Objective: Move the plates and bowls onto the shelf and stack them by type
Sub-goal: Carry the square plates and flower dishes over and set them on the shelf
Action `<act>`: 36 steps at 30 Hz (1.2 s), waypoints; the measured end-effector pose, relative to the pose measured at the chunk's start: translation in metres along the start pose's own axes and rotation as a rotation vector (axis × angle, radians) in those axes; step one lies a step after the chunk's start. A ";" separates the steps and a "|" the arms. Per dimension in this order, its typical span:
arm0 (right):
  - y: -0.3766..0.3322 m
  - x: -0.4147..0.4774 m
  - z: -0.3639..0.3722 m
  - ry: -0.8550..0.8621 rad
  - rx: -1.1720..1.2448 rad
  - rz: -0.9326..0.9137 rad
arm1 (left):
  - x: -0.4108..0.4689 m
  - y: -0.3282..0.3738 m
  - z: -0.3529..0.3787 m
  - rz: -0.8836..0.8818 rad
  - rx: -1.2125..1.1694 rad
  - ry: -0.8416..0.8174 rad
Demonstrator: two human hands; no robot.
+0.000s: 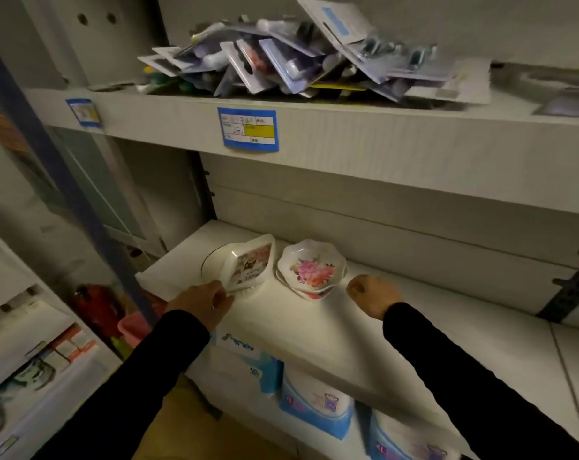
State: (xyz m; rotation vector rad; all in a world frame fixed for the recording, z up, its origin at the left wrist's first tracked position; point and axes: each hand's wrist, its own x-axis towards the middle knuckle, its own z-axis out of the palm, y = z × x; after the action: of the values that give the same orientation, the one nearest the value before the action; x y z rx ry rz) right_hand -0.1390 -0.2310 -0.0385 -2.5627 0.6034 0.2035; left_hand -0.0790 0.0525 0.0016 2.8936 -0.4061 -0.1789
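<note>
On the white middle shelf (pixel 314 330) a square dish with a cartoon print (pixel 250 265) leans tilted on a round white plate with a thin rim line (pixel 215 258). My left hand (pixel 200 302) pinches the square dish's near corner. To the right stands a small stack of scalloped bowls with a pink flower print (pixel 311 268). My right hand (pixel 374 295) hovers just right of that stack with fingers curled and nothing in it.
The upper shelf (pixel 348 134) overhangs close above, piled with blister-packed goods (pixel 298 51) and blue price tags. Blue-and-white packages (pixel 314 403) sit below the middle shelf. A blue upright post (pixel 49 154) and another shelf unit stand at left. A metal bracket (pixel 570 293) is at right.
</note>
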 end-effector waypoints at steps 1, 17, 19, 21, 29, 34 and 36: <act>0.000 0.008 0.000 -0.003 0.030 0.031 | 0.011 -0.004 0.000 0.005 -0.002 -0.002; -0.045 0.095 0.047 0.041 0.056 0.509 | 0.133 -0.083 -0.013 0.103 -0.132 -0.084; -0.049 0.100 0.050 0.061 0.054 0.552 | 0.140 -0.091 -0.012 0.111 -0.139 -0.093; -0.052 0.104 0.051 0.078 0.056 0.592 | 0.145 -0.097 -0.009 0.110 -0.157 -0.104; -0.058 0.104 0.048 0.187 0.120 0.634 | 0.165 -0.102 0.010 0.162 -0.210 -0.170; -0.053 0.077 0.040 0.331 0.182 0.628 | 0.183 -0.091 0.023 0.140 -0.082 -0.272; -0.050 0.064 0.037 0.386 0.184 0.610 | 0.192 -0.085 0.028 0.102 -0.039 -0.306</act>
State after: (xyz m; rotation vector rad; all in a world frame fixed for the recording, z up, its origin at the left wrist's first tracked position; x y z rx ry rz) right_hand -0.0611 -0.1979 -0.0651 -2.1805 1.4687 -0.1462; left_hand 0.1218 0.0722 -0.0625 2.8016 -0.5918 -0.6097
